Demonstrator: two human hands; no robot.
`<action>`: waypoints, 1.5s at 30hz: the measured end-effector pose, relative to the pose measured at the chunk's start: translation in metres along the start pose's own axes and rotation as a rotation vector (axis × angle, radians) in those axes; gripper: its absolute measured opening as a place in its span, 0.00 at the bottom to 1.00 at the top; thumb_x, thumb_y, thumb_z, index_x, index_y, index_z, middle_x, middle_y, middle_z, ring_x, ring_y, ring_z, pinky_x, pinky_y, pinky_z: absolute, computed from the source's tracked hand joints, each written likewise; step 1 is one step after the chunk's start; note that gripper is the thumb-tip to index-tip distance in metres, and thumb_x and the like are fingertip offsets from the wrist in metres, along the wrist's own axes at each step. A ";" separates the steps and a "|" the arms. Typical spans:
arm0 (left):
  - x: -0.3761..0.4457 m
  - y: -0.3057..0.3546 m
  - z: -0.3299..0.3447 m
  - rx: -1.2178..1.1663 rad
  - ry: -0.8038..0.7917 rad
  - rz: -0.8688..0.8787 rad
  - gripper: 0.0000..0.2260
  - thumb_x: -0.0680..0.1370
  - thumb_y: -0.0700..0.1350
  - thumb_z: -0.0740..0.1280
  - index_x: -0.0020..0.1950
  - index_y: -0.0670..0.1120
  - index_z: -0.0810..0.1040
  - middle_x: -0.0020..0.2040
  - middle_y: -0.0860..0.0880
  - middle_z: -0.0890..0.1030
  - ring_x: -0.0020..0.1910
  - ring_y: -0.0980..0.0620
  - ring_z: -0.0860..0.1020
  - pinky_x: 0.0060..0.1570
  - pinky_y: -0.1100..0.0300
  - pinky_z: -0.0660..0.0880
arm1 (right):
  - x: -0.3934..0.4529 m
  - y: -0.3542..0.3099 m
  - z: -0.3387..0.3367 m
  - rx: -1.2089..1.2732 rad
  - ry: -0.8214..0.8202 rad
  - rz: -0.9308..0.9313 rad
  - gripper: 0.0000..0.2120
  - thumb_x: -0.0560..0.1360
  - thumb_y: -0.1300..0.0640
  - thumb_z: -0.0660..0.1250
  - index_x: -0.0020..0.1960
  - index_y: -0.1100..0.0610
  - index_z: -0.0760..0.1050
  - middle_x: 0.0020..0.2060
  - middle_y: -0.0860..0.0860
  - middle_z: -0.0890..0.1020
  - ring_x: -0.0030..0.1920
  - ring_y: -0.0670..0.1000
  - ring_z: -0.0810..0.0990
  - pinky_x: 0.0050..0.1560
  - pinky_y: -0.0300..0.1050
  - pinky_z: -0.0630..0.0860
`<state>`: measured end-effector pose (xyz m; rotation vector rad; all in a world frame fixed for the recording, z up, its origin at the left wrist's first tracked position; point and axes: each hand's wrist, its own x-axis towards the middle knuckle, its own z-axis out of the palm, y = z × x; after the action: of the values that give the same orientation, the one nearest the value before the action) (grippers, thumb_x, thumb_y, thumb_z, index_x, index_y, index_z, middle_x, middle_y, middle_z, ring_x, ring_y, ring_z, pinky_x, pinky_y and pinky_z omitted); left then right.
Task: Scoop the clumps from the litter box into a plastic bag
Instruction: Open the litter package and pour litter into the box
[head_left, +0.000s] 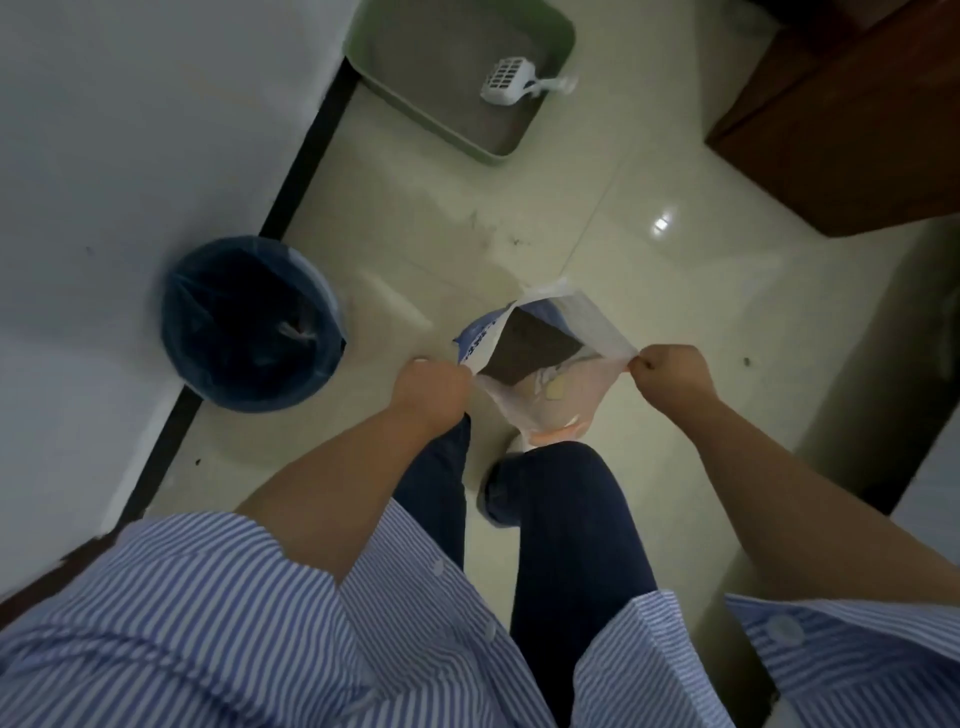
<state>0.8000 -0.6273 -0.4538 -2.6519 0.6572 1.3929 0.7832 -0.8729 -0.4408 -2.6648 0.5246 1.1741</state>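
Observation:
I stand over a tiled floor holding a white and blue plastic bag stretched wide between both hands. My left hand pinches its left edge and my right hand pinches its right edge. Grey litter shows inside the bag's mouth. The green litter box lies on the floor farther ahead, by the wall, filled with grey litter. A white slotted scoop rests in the box with its handle over the right rim. Neither hand is near the scoop or box.
A round bin lined with a blue bag stands by the white wall at the left. A dark wooden cabinet fills the upper right. My legs and a shoe are below the bag. Small specks dot the floor.

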 end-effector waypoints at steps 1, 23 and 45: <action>0.010 0.001 -0.010 0.006 -0.001 0.011 0.12 0.79 0.35 0.56 0.60 0.39 0.73 0.59 0.43 0.78 0.56 0.45 0.77 0.43 0.58 0.73 | 0.011 -0.001 -0.011 -0.015 -0.005 -0.003 0.17 0.79 0.60 0.53 0.36 0.66 0.72 0.40 0.64 0.75 0.42 0.59 0.74 0.41 0.41 0.63; 0.225 0.145 -0.102 -0.086 -0.058 -0.167 0.14 0.82 0.39 0.52 0.66 0.42 0.69 0.63 0.44 0.75 0.61 0.47 0.74 0.57 0.58 0.69 | 0.303 0.102 -0.153 -0.071 0.058 -0.285 0.17 0.79 0.59 0.55 0.57 0.69 0.75 0.56 0.66 0.77 0.58 0.64 0.75 0.56 0.50 0.71; 0.344 0.182 -0.184 -0.138 0.095 -0.206 0.18 0.77 0.37 0.61 0.67 0.39 0.65 0.64 0.39 0.69 0.63 0.43 0.69 0.59 0.54 0.68 | 0.273 0.205 -0.047 0.894 -0.290 0.327 0.30 0.74 0.56 0.68 0.71 0.62 0.60 0.68 0.58 0.68 0.67 0.56 0.69 0.64 0.46 0.66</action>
<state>1.0385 -0.9559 -0.5975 -2.8103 0.2927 1.3072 0.9057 -1.1423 -0.6166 -1.6642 1.1309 1.0256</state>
